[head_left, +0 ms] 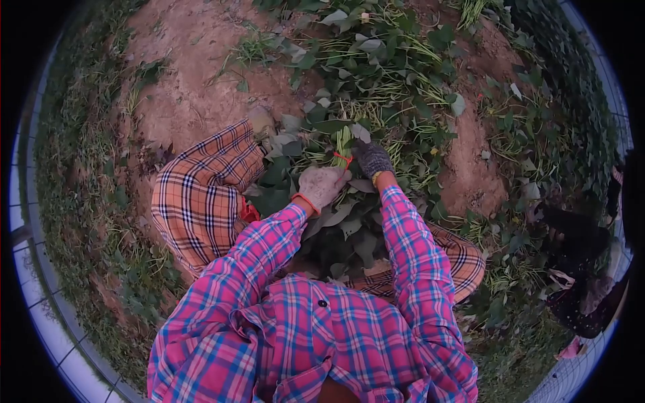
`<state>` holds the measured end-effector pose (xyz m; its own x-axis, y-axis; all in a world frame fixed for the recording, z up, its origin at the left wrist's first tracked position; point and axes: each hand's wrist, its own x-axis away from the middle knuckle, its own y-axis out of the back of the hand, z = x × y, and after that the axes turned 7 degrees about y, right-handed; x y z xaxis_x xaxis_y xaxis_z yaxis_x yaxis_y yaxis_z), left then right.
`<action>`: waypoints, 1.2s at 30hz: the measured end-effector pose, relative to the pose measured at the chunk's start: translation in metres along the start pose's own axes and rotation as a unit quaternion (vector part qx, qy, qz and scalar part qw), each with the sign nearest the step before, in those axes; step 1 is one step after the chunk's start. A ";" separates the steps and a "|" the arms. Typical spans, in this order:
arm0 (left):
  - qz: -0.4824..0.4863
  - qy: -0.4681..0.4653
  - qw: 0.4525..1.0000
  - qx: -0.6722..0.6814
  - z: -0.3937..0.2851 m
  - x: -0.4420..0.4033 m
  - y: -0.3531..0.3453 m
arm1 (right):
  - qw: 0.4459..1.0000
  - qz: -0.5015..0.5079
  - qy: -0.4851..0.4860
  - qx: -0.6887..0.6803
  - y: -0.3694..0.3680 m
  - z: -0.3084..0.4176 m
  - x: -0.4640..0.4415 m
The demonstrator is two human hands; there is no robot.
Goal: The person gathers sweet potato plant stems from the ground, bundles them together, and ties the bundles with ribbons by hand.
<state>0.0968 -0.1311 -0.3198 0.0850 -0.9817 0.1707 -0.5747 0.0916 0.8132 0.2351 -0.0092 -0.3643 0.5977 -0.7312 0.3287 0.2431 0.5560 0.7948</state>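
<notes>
My left hand (322, 186), in a pale glove with an orange band at the wrist, is closed on a bundle of green stems (345, 142). A red tie (343, 160) crosses the stems just above it. My right hand (371, 160), in a dark grey glove, is closed at the right side of the bundle, close to the tie; its fingertips are partly hidden, and what they grip cannot be made out. Broad green leaves (349, 228) hang below my hands, between my legs.
Cut leafy stems (403, 74) lie in a heap ahead. Bare reddish soil (195, 74) shows at the upper left. My knee in orange plaid cloth (201, 188) is at the left. A person in dark clothing (584, 269) is at the far right.
</notes>
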 end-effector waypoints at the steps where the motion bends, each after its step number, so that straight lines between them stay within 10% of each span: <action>1: -0.004 0.001 1.000 -0.002 0.004 0.000 -0.003 | 0.999 -0.007 0.013 -0.049 0.003 -0.003 0.002; 3: -0.024 0.150 0.985 0.084 0.003 0.000 0.000 | 0.991 -0.049 0.022 -0.119 0.003 -0.006 0.011; 9: 0.026 0.062 0.989 0.134 0.004 -0.010 0.007 | 0.940 -0.121 -0.001 -0.319 -0.006 0.000 0.053; 16: 0.034 -0.005 0.995 0.090 0.019 -0.033 -0.014 | 0.978 -0.190 0.068 -0.051 -0.023 0.013 0.075; 29: 0.071 -0.004 0.994 0.080 0.008 -0.042 -0.005 | 0.967 -0.182 0.071 -0.163 -0.014 0.008 0.079; 33: 0.105 0.042 0.984 0.138 0.022 -0.046 -0.009 | 0.905 -0.350 -0.055 -0.233 -0.022 -0.002 0.103; 36: -0.150 0.242 0.950 0.129 0.031 -0.041 -0.011 | 0.834 -0.425 -0.306 -0.175 -0.043 -0.026 0.113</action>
<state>0.0741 -0.0971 -0.3533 0.6052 -0.7590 0.2403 -0.6409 -0.2854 0.7126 0.3120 -0.1055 -0.3740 -0.3795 -0.9252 0.0057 0.6527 -0.2634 0.7104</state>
